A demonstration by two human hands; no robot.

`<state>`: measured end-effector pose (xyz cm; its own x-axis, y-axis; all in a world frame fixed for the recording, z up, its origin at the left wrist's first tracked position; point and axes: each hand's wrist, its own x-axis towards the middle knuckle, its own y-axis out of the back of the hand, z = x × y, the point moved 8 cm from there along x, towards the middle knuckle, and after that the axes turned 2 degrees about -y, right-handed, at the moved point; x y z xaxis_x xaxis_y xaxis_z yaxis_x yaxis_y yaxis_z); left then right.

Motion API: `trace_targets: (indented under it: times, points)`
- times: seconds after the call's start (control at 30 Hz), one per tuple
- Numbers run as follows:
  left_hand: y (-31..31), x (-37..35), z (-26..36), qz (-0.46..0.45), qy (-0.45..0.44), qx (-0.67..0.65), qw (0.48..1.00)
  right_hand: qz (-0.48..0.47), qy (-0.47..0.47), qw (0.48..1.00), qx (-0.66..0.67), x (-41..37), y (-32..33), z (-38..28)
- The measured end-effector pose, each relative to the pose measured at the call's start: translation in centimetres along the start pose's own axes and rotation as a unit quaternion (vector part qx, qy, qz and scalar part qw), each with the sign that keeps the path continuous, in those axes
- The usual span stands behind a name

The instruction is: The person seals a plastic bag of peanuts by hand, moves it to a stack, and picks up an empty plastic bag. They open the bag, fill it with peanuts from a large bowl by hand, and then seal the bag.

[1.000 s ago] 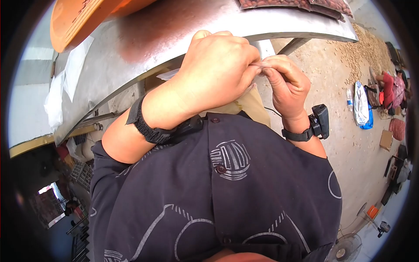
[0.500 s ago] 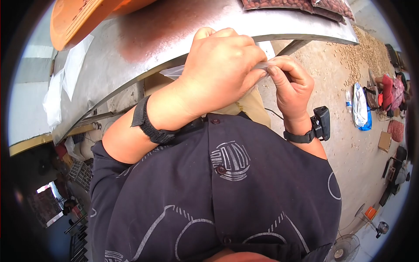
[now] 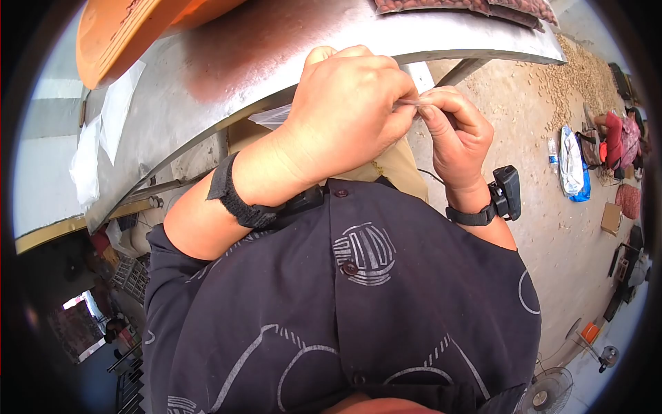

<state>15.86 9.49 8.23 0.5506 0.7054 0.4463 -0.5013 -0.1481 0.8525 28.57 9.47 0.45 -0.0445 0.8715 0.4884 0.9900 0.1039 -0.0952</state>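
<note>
Round fan (image 3: pixel 542 398), brown cardboard box (image 3: pixel 611 219), person (image 3: pixel 628 143) in pink

The person wears a dark shirt (image 3: pixel 234 297) with grey line motifs (image 3: pixel 364 254), round buttons (image 3: pixel 350 268) and black wrist straps (image 3: pixel 472 217).

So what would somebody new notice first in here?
Probably the left hand and right hand, pinching thin clear plastic in the middle. Then the big orange thing at the top left, and the clear bags of small reddish-brown things on the metal table, top right.
</note>
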Motion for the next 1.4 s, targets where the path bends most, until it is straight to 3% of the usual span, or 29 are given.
trace_targets:
  times: [0.6,1.0,1.4]
  points:
    - [-0.1,-0.4,-1.9,-0.083,0.051,-0.119,0.988,-0.016,0.016,1.000,0.008,0.0,0.2,0.2]
    - [0.7,-2.4,-5.0,-0.175,0.187,-0.173,0.951,-0.016,0.007,1.000,0.026,-0.1,0.6,0.8]
    - [2.2,-4.9,-7.7,-0.162,0.223,-0.192,0.942,-0.002,0.000,0.999,0.040,-0.2,1.2,1.4]
